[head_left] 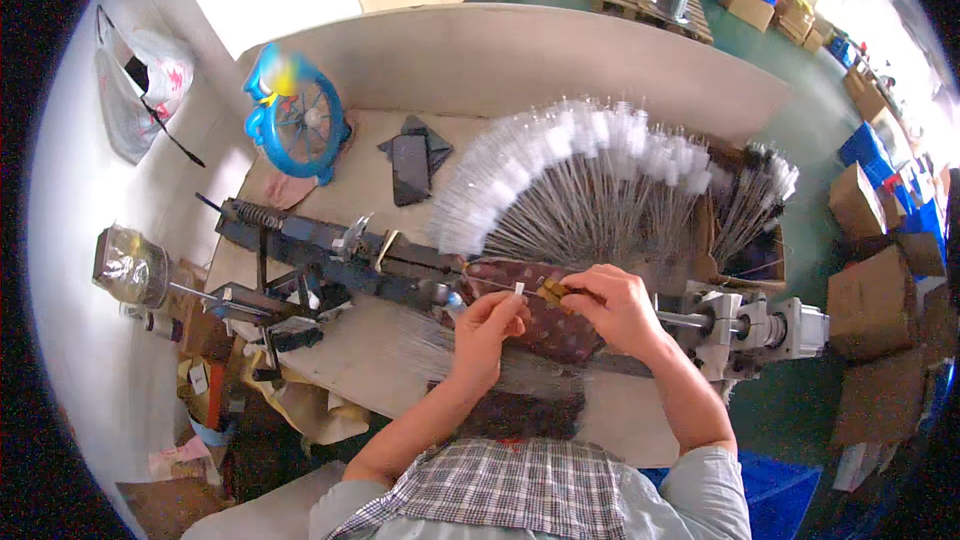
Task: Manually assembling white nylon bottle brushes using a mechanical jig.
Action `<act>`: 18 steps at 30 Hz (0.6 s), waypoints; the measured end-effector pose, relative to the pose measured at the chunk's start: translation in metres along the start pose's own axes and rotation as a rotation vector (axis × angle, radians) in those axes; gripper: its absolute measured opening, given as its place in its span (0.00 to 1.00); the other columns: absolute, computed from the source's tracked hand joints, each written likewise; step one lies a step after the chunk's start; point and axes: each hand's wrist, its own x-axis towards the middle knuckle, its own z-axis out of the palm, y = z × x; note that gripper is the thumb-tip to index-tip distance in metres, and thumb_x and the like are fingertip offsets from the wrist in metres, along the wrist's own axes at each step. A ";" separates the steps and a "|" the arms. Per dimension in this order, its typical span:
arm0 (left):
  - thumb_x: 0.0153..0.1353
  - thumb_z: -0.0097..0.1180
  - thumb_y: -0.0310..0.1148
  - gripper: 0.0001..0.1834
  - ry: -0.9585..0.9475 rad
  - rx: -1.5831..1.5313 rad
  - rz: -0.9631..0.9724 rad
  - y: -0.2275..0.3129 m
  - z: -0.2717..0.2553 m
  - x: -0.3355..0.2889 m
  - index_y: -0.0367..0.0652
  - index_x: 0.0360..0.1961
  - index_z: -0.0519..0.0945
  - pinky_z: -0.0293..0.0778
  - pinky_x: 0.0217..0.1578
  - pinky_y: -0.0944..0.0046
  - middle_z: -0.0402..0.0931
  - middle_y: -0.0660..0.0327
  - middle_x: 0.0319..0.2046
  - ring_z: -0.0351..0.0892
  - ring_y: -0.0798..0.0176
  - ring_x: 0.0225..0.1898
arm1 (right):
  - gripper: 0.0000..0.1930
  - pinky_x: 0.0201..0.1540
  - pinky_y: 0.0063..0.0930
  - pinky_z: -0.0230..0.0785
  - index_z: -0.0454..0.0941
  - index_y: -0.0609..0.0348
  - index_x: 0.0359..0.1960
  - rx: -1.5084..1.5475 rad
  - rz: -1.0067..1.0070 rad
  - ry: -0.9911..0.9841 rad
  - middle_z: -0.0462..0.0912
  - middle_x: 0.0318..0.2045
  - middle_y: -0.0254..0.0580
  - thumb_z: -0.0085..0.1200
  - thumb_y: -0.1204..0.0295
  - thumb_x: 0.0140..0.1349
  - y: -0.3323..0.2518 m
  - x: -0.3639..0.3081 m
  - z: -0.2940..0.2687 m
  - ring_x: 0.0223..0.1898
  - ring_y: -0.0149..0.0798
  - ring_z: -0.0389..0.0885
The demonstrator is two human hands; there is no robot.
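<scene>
My left hand (487,332) is closed in a pinch, with a small white tip (519,288) sticking up between thumb and finger. Just to its right, my right hand (618,312) pinches a small yellow-brown piece (551,291) whose kind I cannot make out. Both hands are over a dark red patterned cloth (560,335) laid across a long bench machine (330,252). Beyond them spreads a big fan of wire-stemmed brushes (590,140) with white bristle heads. Thin wires (420,340) lie on the table near my left forearm.
A dark phone (410,168) and a blue fan (300,130) stand toward the back left. At right are dark-tipped brushes (765,180) in a box and a metal shaft with clamps (735,322). A low panel (520,60) borders the far side; cartons (870,300) line the right.
</scene>
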 end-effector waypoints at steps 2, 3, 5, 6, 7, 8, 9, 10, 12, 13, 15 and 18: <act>0.58 0.55 0.29 0.05 -0.016 0.023 0.011 -0.006 0.009 0.009 0.39 0.31 0.77 0.68 0.26 0.71 0.77 0.62 0.26 0.72 0.71 0.24 | 0.11 0.38 0.33 0.71 0.80 0.62 0.34 0.059 0.065 -0.016 0.80 0.28 0.47 0.60 0.71 0.49 -0.001 -0.002 -0.006 0.34 0.47 0.78; 0.58 0.54 0.29 0.05 -0.024 0.035 0.018 -0.008 0.012 0.010 0.39 0.31 0.77 0.68 0.26 0.71 0.77 0.62 0.25 0.72 0.71 0.24 | 0.12 0.40 0.32 0.71 0.80 0.62 0.34 0.136 0.198 -0.058 0.81 0.29 0.46 0.60 0.70 0.49 -0.002 -0.003 -0.009 0.35 0.46 0.79; 0.58 0.54 0.29 0.05 -0.027 0.052 0.024 -0.009 0.012 0.008 0.39 0.32 0.77 0.67 0.25 0.72 0.77 0.63 0.25 0.72 0.72 0.23 | 0.11 0.39 0.32 0.71 0.80 0.61 0.34 0.105 0.115 -0.062 0.80 0.28 0.45 0.59 0.70 0.49 -0.002 -0.005 -0.009 0.34 0.46 0.78; 0.58 0.55 0.30 0.05 0.008 0.009 0.033 -0.008 0.014 0.006 0.39 0.32 0.78 0.66 0.25 0.74 0.76 0.64 0.24 0.70 0.74 0.23 | 0.10 0.39 0.33 0.71 0.80 0.60 0.34 0.065 0.025 -0.070 0.80 0.28 0.44 0.59 0.71 0.50 0.000 -0.005 -0.010 0.34 0.45 0.78; 0.58 0.55 0.30 0.06 0.044 -0.036 0.042 -0.007 0.016 0.005 0.39 0.33 0.78 0.65 0.25 0.76 0.76 0.65 0.24 0.69 0.76 0.22 | 0.10 0.39 0.33 0.71 0.80 0.60 0.34 0.070 0.021 -0.074 0.80 0.28 0.44 0.59 0.71 0.50 0.002 -0.004 -0.009 0.34 0.45 0.78; 0.58 0.55 0.30 0.06 0.052 -0.035 0.047 -0.005 0.013 0.004 0.39 0.33 0.78 0.65 0.25 0.76 0.76 0.65 0.24 0.69 0.76 0.22 | 0.10 0.36 0.32 0.70 0.80 0.60 0.34 -0.016 -0.100 -0.044 0.79 0.27 0.42 0.60 0.71 0.49 0.003 -0.003 -0.007 0.31 0.44 0.77; 0.57 0.56 0.31 0.06 0.123 -0.070 0.053 -0.001 0.010 0.003 0.39 0.32 0.78 0.64 0.24 0.76 0.75 0.65 0.23 0.68 0.76 0.21 | 0.10 0.33 0.30 0.69 0.80 0.59 0.33 -0.106 -0.218 -0.008 0.78 0.25 0.39 0.60 0.71 0.48 0.003 -0.003 -0.006 0.29 0.42 0.75; 0.57 0.56 0.31 0.06 0.195 -0.105 0.061 0.002 0.007 0.002 0.40 0.31 0.78 0.64 0.23 0.76 0.75 0.65 0.23 0.67 0.76 0.20 | 0.10 0.33 0.30 0.69 0.80 0.59 0.33 -0.105 -0.220 -0.008 0.78 0.25 0.39 0.60 0.71 0.48 0.001 0.001 -0.003 0.29 0.42 0.75; 0.59 0.54 0.32 0.05 0.220 -0.104 0.063 0.011 0.007 0.001 0.43 0.32 0.77 0.62 0.20 0.72 0.72 0.66 0.21 0.65 0.73 0.18 | 0.08 0.34 0.32 0.70 0.80 0.57 0.31 -0.215 -0.288 0.109 0.78 0.25 0.37 0.60 0.71 0.48 -0.011 0.017 0.008 0.29 0.42 0.75; 0.59 0.54 0.33 0.05 0.225 -0.126 -0.018 0.016 0.007 0.000 0.43 0.32 0.77 0.62 0.20 0.72 0.72 0.66 0.20 0.65 0.73 0.18 | 0.06 0.34 0.35 0.71 0.79 0.54 0.30 -0.315 -0.298 0.118 0.77 0.25 0.37 0.54 0.68 0.52 -0.016 0.025 0.016 0.31 0.43 0.75; 0.59 0.54 0.34 0.06 0.228 -0.154 -0.095 0.020 0.005 0.001 0.44 0.32 0.77 0.62 0.20 0.72 0.72 0.66 0.20 0.66 0.73 0.18 | 0.06 0.34 0.35 0.70 0.79 0.54 0.29 -0.383 -0.277 0.083 0.77 0.24 0.37 0.53 0.67 0.53 -0.010 0.040 0.041 0.31 0.43 0.76; 0.60 0.55 0.36 0.07 0.176 -0.189 -0.084 0.018 0.000 -0.001 0.44 0.31 0.76 0.64 0.20 0.72 0.73 0.66 0.20 0.67 0.72 0.17 | 0.07 0.35 0.36 0.71 0.78 0.53 0.27 -0.398 -0.243 0.017 0.77 0.25 0.37 0.52 0.66 0.53 -0.006 0.046 0.060 0.32 0.42 0.76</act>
